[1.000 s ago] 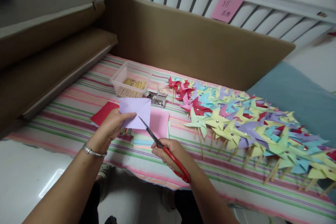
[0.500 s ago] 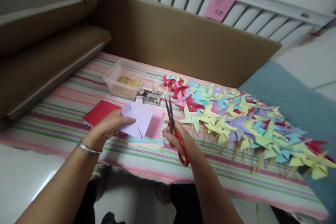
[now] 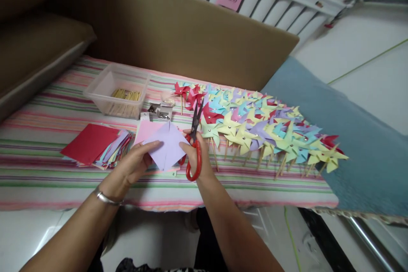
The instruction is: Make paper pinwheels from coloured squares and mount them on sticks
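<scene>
A lavender square of paper (image 3: 166, 146) is turned corner-up, with short slits at its top and bottom corners. My left hand (image 3: 135, 161) pinches its left corner, thumb on top. My right hand (image 3: 199, 153) carries red-handled scissors (image 3: 198, 163), their dark blades pointing up and away from me, slightly parted. The right thumb also rests on the paper's right corner. Beneath the lavender square lies a pink sheet (image 3: 145, 129) on other pastel sheets, mostly hidden. Left of my hands is a pile of coloured paper (image 3: 114, 148) with a red sheet (image 3: 91, 142) on top.
Many paper pinwheels (image 3: 258, 131) on sticks cover the right side of the striped cloth (image 3: 41, 174). A clear plastic box (image 3: 116, 87) of wooden sticks and a small box of metal fasteners (image 3: 164, 113) stand behind the paper. A brown board (image 3: 178, 38) closes the back.
The lavender paper has been turned corner-up, and my right hand has come in to touch its right corner, scissors still held. The view has shifted right.
</scene>
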Demonstrator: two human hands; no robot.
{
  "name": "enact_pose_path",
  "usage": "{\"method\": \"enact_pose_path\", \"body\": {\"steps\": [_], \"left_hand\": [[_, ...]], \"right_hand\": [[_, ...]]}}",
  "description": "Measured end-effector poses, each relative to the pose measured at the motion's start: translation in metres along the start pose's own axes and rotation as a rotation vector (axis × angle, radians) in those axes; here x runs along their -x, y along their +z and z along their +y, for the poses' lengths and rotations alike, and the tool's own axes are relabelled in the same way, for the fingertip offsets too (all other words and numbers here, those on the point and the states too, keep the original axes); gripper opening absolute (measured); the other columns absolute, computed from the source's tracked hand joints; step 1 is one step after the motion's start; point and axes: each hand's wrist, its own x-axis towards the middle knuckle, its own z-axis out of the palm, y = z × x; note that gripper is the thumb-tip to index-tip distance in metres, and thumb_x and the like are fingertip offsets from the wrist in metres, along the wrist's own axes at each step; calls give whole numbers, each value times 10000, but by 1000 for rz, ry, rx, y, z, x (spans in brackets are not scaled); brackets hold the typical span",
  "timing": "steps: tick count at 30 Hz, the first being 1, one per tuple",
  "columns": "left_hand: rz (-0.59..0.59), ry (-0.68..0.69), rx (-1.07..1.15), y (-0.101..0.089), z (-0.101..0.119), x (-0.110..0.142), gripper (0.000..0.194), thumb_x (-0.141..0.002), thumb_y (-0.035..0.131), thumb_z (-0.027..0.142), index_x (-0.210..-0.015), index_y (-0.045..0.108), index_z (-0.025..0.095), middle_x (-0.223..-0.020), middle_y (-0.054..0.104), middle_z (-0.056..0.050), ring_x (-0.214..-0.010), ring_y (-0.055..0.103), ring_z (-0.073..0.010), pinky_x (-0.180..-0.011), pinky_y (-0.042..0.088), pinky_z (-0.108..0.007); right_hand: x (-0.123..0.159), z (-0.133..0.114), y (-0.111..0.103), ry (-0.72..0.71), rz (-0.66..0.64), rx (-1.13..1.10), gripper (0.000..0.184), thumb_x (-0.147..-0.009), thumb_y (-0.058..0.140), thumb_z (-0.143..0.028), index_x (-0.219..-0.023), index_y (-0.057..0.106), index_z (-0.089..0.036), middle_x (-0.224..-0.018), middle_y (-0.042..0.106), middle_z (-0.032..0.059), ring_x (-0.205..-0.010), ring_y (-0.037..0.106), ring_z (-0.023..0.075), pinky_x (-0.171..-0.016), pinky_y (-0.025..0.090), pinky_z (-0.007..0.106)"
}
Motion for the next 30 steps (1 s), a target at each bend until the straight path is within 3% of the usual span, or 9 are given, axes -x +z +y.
{"method": "enact_pose_path", "body": {"steps": [4,8,13,17,20,26,30], "left_hand": [[55,34,124,13,-18,-3,376,-624,787,218,-979,696,135,-985,724,-101,-841,678,-231,-778,550,-309],[120,188,91,11,-18,-6,457,-574,810,205,-1007,678,140,-969,726,-86,-867,673,-237,-776,538,-306],[282,345,-125,-15,11,-7,403,-523,821,226,-887,686,120,-865,727,-75,-776,667,-221,-684,517,-277],[398,304,-202,-33,34,0,344,-478,832,232,-761,679,114,-644,689,-47,-622,645,-210,-564,498,-268],[394,290,-209,-38,43,4,324,-463,835,226,-724,680,114,-627,688,-49,-587,639,-206,-538,498,-268],[352,290,-221,-46,47,2,401,-457,844,227,-812,697,115,-766,727,-67,-653,664,-200,-628,522,-266],[287,270,-221,-53,49,2,437,-482,843,233,-872,694,104,-826,731,-82,-696,667,-198,-673,528,-277]], "right_hand": [[-1,6,11,-26,85,-49,331,-702,576,-262,-1012,479,-201,-976,592,48,-850,580,181,-716,465,277],[2,8,14,-21,19,9,367,-720,580,-258,-1071,486,-212,-953,585,34,-789,583,159,-703,473,275],[6,3,2,25,-203,228,431,-740,568,-232,-1165,496,-223,-842,579,8,-718,571,141,-684,463,273],[12,-2,-6,67,-463,316,417,-750,629,-295,-1148,569,-190,-788,589,7,-667,551,131,-615,439,250],[17,-7,-6,146,-573,408,426,-770,641,-395,-1132,618,-171,-693,537,-18,-577,478,99,-540,388,226],[22,-20,1,326,-585,471,387,-774,627,-415,-1053,669,-150,-599,488,-37,-482,430,67,-477,352,204],[23,-25,1,361,-588,491,360,-773,627,-407,-1016,676,-146,-581,477,-38,-478,428,65,-451,338,190]]}}
